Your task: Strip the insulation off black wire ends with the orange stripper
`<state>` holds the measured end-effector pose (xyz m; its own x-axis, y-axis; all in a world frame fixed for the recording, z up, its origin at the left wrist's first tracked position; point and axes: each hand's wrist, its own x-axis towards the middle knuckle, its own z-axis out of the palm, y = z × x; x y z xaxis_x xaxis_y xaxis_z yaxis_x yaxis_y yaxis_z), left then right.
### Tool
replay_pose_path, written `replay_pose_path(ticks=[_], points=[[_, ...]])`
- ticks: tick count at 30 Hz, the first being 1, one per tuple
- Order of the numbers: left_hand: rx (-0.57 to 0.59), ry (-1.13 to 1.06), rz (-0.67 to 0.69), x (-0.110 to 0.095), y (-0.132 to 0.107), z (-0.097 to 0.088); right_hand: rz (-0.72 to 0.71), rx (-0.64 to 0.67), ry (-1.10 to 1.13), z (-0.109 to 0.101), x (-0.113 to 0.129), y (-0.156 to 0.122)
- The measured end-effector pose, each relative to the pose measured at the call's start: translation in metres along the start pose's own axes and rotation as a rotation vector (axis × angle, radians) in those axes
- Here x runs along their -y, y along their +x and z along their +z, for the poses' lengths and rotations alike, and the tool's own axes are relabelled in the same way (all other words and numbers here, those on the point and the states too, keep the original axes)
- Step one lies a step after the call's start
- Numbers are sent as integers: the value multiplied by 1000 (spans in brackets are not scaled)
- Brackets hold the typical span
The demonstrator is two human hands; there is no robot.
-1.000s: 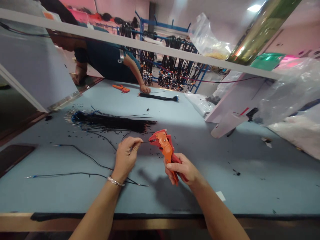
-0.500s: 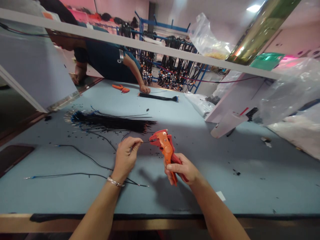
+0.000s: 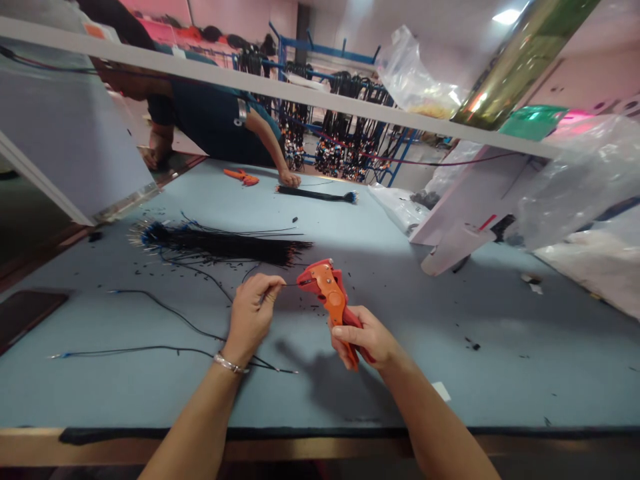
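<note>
While my right hand (image 3: 363,339) clamps the orange wire stripper (image 3: 327,297) upright above the desk (image 3: 500,347), I see my left hand (image 3: 251,315) pinching a thin black wire (image 3: 291,285), lying crosswise and pointing right into its head, the wire bundle (image 3: 225,243) beyond

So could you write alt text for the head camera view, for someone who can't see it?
At a blue-grey table, the left hand pinches a thin black wire into the head of an orange wire stripper gripped by the right hand. A bundle of black wires lies behind; another person leans on the far end.
</note>
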<state>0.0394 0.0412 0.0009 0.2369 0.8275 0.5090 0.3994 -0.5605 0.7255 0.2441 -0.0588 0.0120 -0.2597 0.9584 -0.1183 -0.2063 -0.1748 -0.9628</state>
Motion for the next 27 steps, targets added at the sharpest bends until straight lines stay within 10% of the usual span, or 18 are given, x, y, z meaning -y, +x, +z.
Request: replay_pose_path(ticks=[16,23,27], points=[[5,70,5,0,1,2,11,-96,-3,6,-4,2],[-266,307,140,-16,-7,3,-49,-261,-112,11,-11,10],[62,106,84,-33,-19,11,-86,-358,-249,11,-14,14]])
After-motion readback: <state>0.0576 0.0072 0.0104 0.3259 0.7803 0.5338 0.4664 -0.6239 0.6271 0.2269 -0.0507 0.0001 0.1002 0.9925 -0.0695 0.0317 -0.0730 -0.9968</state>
